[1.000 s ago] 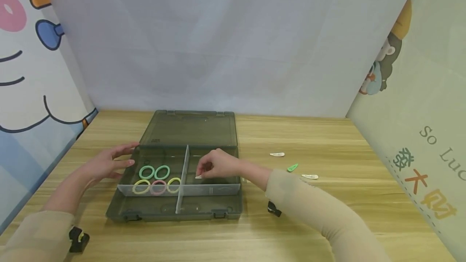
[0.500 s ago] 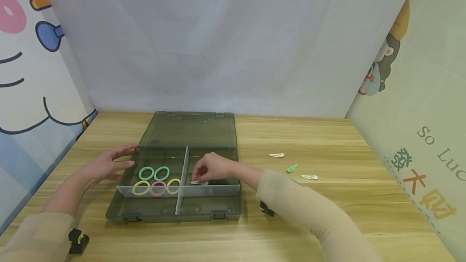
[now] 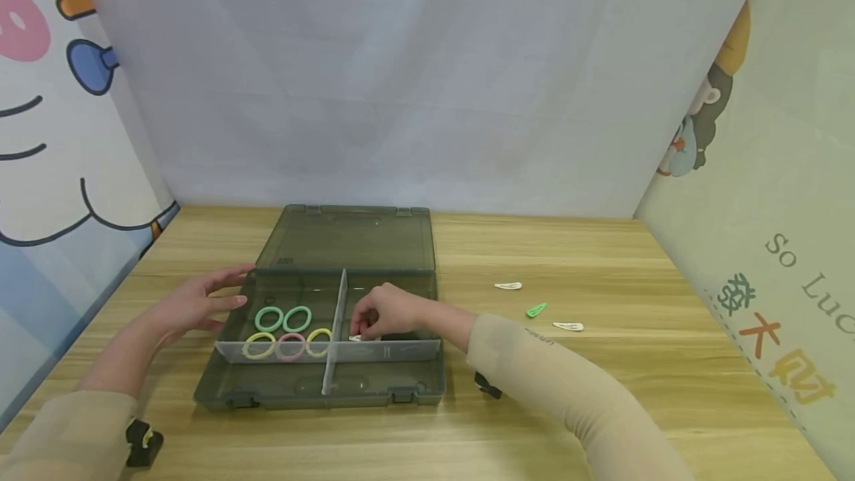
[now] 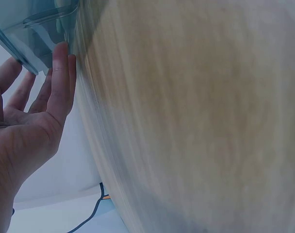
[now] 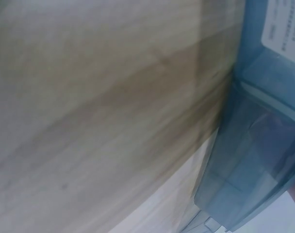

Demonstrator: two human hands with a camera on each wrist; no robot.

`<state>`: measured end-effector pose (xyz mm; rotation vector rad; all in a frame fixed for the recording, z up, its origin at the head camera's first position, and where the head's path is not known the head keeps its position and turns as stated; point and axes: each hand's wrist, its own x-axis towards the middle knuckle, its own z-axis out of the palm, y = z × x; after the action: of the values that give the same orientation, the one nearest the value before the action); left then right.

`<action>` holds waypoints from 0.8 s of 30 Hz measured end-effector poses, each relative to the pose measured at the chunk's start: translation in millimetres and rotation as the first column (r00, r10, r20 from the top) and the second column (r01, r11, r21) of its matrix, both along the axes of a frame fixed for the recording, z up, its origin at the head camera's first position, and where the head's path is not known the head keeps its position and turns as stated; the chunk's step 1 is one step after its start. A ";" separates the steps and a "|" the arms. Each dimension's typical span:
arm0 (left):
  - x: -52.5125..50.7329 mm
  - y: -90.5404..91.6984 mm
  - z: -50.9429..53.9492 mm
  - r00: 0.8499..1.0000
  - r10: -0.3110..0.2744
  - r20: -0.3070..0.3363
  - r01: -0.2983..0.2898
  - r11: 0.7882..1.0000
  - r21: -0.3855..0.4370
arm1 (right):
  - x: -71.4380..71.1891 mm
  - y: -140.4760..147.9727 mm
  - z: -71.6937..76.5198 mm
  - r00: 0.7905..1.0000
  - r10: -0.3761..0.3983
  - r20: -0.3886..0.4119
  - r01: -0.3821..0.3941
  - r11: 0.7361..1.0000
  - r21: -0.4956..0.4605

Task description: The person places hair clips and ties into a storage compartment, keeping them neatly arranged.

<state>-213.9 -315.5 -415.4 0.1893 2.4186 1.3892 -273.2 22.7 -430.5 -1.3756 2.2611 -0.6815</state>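
The right hand [image 3: 387, 310] reaches into the box [image 3: 274, 378], thumb and finger appearing to pinch a white clip [image 3: 354, 338] low in its back right compartment, just behind the long divider [image 3: 384, 350]. Over the last second the hand has come slightly forward and lower, and the clip with it; that suggests the clip is all but set down, though no release shows. The left hand [image 3: 190, 306] keeps its fingers extended against the box's left side, grasping nothing, perhaps steadying it. Five rings [image 3: 296, 330] lie in the back left compartment of the box. Its lid [image 3: 347, 240] stands open behind. On the table [image 3: 701, 407], right of the box, a green clip [image 3: 536, 310] and two more white clips [image 3: 568, 326] lie apart, untouched, so the sorting looks unfinished.
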 end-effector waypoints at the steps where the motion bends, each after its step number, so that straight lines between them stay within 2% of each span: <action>1: 0.0 0.1 0.1 1.000 -0.001 -0.001 0.001 1.000 0.000 | -0.1 0.1 0.0 1.000 0.001 0.001 -0.001 1.000 0.000; 11: -0.4 0.2 -0.7 1.000 0.001 -0.005 -0.001 1.000 0.001 | -0.3 11.7 11.3 1.000 0.026 0.001 -0.026 0.997 -0.067; 20: -0.6 1.5 0.0 1.000 0.002 -0.006 -0.002 1.000 -0.004 | 3.2 34.3 33.4 1.000 0.011 -0.024 -0.013 0.996 -0.087; 24: -0.3 1.8 0.9 1.000 0.002 0.000 -0.002 1.000 0.000 | 5.6 44.6 44.7 0.998 0.022 -0.067 -0.028 0.994 -0.104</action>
<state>-214.2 -313.7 -414.5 0.1870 2.4191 1.3894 -267.6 67.3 -385.8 -1.4932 2.2834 -0.7670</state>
